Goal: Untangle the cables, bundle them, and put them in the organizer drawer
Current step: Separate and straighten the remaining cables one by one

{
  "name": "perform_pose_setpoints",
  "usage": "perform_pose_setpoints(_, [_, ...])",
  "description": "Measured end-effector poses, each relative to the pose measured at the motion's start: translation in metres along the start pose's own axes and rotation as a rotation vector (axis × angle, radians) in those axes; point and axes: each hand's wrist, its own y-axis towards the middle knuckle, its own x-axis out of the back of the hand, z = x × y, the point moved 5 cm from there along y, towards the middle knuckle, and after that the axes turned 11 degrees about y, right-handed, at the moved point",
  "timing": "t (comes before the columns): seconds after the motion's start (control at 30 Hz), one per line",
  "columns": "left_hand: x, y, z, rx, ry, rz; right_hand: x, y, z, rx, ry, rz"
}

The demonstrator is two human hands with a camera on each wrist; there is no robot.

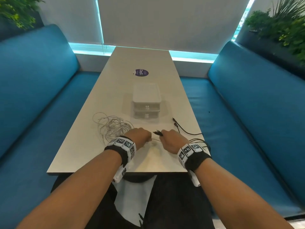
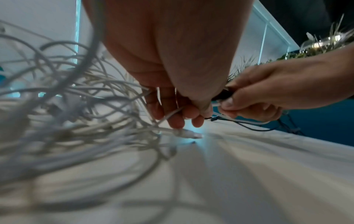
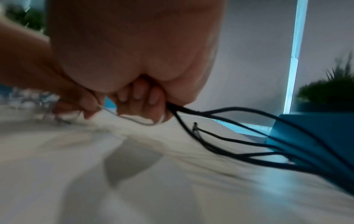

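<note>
While both hands are working at the near end of the table, the organizer, white with two shut drawers, is sitting mid-table just beyond them. White cables are lying in a loose tangle near-left; black cables are trailing off the right edge. Left hand fingers are pinching a white strand beside its connector. Right hand fingers are curling round the gathered black strands and a white one. Cables look light, limp, snag-prone; probably best gripping near plugs and feeding loops out slowly instead of yanking.
</note>
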Motion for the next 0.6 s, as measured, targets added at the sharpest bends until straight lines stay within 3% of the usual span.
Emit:
perform_pose_setpoints(0.1, [0.004, -0.003, 0.016, -0.004, 0.064, -0.045, 0.014, -0.005, -0.020, -0.115, -0.169, -0.105])
perform_pose_setpoints(0.23, [0.003, -0.006, 0.018, 0.020, 0.072, -0.038, 0.024, -0.004, -0.033, -0.305, 0.008, -0.124])
perform_pose_setpoints(0.43, [0.004, 0.000, -0.010, 0.023, 0.011, -0.086, 0.017, 0.003, -0.002, -0.288, 0.560, -0.101])
perform_pose_setpoints(0.6, [0.015, 0.006, -0.017, 0.040, -0.050, -0.161, 0.008, 0.005, 0.008, -0.159, 0.491, -0.016])
